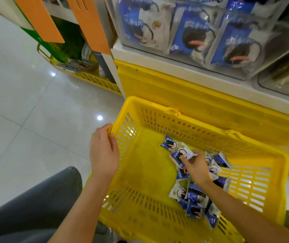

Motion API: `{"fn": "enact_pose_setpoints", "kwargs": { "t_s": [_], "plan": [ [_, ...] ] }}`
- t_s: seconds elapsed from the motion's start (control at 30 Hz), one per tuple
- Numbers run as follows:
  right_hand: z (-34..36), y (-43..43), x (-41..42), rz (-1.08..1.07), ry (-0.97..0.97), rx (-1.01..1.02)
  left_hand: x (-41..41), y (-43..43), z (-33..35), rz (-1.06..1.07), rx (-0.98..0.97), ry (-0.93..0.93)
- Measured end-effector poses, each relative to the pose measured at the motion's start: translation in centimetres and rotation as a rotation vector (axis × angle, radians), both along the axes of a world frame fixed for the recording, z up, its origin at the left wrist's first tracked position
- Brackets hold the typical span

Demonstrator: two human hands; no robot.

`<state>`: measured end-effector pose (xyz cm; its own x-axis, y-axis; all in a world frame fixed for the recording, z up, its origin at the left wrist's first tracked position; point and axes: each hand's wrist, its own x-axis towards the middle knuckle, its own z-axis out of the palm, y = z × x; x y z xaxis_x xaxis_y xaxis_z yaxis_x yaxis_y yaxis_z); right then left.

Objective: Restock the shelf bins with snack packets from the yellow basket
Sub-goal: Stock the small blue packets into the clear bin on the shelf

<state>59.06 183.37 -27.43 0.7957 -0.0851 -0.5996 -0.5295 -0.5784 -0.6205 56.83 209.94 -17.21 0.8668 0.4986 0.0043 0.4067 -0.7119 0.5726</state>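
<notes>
Yellow basket [145,169]: set on the tiled floor [26,102], just in front of the yellow shelf base [192,95]. Its long axis is laid along the shelf front, and its open top is turned upward.

Left hand [103,151]: placed on the basket's left short wall. The fingers are hooked over the rim and the thumb is kept outside, so the rim is gripped.

Right hand [195,168]: lowered inside the right half of the basket, palm down. The fingertips are closed in a pinch on one snack packet [179,155].

Pinched packet: blue and white, seen against the basket floor toward the far wall. A white crimped end is shown past the fingertips. Part of it is covered by the fingers, so its long axis cannot be told.

Far packet [169,143]: laid flat just beyond the pinched one, with its long axis slanted toward the basket's far left corner.

Loose packets [194,202]: heaped in the right half, under and around the right wrist, and pointed in mixed directions.

Shelf bin [255,71]: clear-walled and set above the yellow base. It is filled with matching packets [192,32], stood on end in rows with faces turned forward.

Second basket [94,79]: yellow, seen at the far left beside the shelf end.

Trouser leg [35,199]: grey, seen at the lower left.
</notes>
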Motion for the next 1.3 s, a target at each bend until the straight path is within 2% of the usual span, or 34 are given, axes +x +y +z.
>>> {"fn": "enact_pose_setpoints", "kwargs": {
  "t_s": [0.1, 0.2, 0.27, 0.33, 0.43, 0.47, 0.53, 0.57, 0.63, 0.7, 0.77, 1.0, 1.13, 1.2, 1.3],
  "plan": [
    [1.8, 0.3, -1.1, 0.040, 0.079, 0.182, -0.1, -1.6, 0.7, -0.110, 0.012, -0.124],
    [3.6, 1.2, -2.0, 0.008, 0.095, 0.319, -0.7, -4.2, 0.3, -0.243, -0.100, -0.083],
    [4.7, 2.5, -2.5, -0.086, 0.082, 0.462, -1.4, -6.1, -0.5, -0.240, -0.257, 0.049],
    [5.5, 3.4, -2.8, -0.104, 0.061, 0.536, -1.9, -7.5, -1.7, -0.148, -0.482, 0.234],
    [6.3, 3.7, -2.4, 0.047, 0.103, 0.618, -2.3, -8.1, -2.6, 0.045, -0.973, 0.447],
    [6.2, 3.4, -1.9, 0.089, 0.131, 0.624, -2.4, -7.9, -2.8, 0.094, -1.056, 0.466],
    [5.3, 2.1, -0.7, 0.124, 0.098, 0.551, -2.6, -7.5, -3.3, 0.121, -1.067, 0.451],
    [4.6, 1.1, -0.1, 0.137, 0.034, 0.428, -2.6, -7.3, -3.5, 0.113, -1.044, 0.434],
    [2.4, -1.8, 0.8, 0.252, -0.084, 0.037, -2.6, -7.1, -3.9, 0.081, -0.988, 0.429],
    [0.4, -4.9, 0.8, 0.401, -0.033, -0.233, -2.6, -7.2, -4.0, 0.059, -0.940, 0.443],
    [-0.7, -7.1, 0.2, 0.477, 0.111, -0.330, -2.7, -7.5, -4.2, 0.044, -0.920, 0.479],
    [-1.3, -7.6, -0.6, 0.693, 0.161, -0.495, -2.8, -8.3, -4.1, 0.044, -0.889, 0.560],
    [0.1, -7.6, -0.8, 0.534, 0.154, -0.426, -2.8, -8.5, -3.5, 0.116, -1.013, 0.575],
    [1.4, -7.5, -0.6, 0.513, 0.087, -0.398, -2.8, -8.7, -2.9, 0.169, -1.089, 0.567],
    [4.4, -6.0, 0.6, 0.449, -0.041, -0.300, -2.6, -9.1, -1.9, 0.207, -1.098, 0.600]
  ]
}}
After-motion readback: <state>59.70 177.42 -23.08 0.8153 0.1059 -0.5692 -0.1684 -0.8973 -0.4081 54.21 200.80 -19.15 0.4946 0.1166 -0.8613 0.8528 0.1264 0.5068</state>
